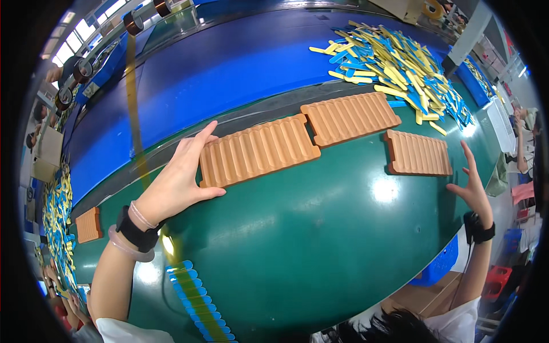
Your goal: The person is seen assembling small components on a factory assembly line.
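Three orange-brown grooved trays lie in a bent row on the green tabletop. My left hand (184, 171) spans the end of the left tray (260, 150), thumb along its near edge and fingers by its far corner; the fingers are spread, and the palm side seems to touch or nearly touch the tray. The middle tray (351, 118) meets the left one end to end. Apart from them at the right sits another grooved tray (420, 153). My right hand (474, 191) is just beyond its right end, thumb and fingers apart, holding nothing.
Blue and yellow flat sticks are heaped (394, 66) at the far right, partly on the blue belt (229, 63). A taped strip of blue sticks (197, 300) lies near the front. A small grooved block (88, 224) and another stick pile (57, 211) are at left.
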### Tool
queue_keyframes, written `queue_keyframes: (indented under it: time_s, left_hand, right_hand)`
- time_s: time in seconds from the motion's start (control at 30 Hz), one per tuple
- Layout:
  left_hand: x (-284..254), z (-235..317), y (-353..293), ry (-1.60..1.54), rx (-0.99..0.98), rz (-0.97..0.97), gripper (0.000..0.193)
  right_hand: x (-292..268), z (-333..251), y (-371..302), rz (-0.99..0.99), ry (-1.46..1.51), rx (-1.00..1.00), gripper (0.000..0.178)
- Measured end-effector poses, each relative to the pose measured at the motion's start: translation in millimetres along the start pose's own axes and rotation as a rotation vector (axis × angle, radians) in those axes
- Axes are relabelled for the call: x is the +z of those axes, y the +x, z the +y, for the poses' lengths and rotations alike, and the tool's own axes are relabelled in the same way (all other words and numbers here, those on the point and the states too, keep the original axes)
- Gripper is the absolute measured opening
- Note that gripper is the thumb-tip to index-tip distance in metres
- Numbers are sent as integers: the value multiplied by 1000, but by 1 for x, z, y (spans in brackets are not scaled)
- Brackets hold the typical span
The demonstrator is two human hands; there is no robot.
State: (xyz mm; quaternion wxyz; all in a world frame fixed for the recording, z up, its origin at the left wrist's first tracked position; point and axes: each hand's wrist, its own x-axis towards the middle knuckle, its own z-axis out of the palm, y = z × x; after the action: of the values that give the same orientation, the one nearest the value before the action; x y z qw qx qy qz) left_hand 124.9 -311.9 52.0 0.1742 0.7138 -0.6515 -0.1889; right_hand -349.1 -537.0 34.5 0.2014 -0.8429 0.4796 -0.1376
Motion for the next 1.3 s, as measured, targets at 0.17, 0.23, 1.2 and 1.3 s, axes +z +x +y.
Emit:
queue_keyframes:
  time_s: [0.17, 0.23, 1.2, 1.3]
  left_hand:
    - [-4, 6, 10, 1, 39, -103, 97]
    - [-4, 20, 21, 148, -14, -169, 96]
    - [-14, 159, 35, -107, 570, 212, 103]
    - [-21, 172, 2, -221, 530, 186, 104]
  right_hand:
    - [-1, -10, 35, -193, 131, -76, 99]
    - [-2, -9, 41, -284, 13, -94, 99]
    - [0, -12, -16, -24, 2, -180, 84]
    - [-1, -19, -14, -53, -36, -156, 85]
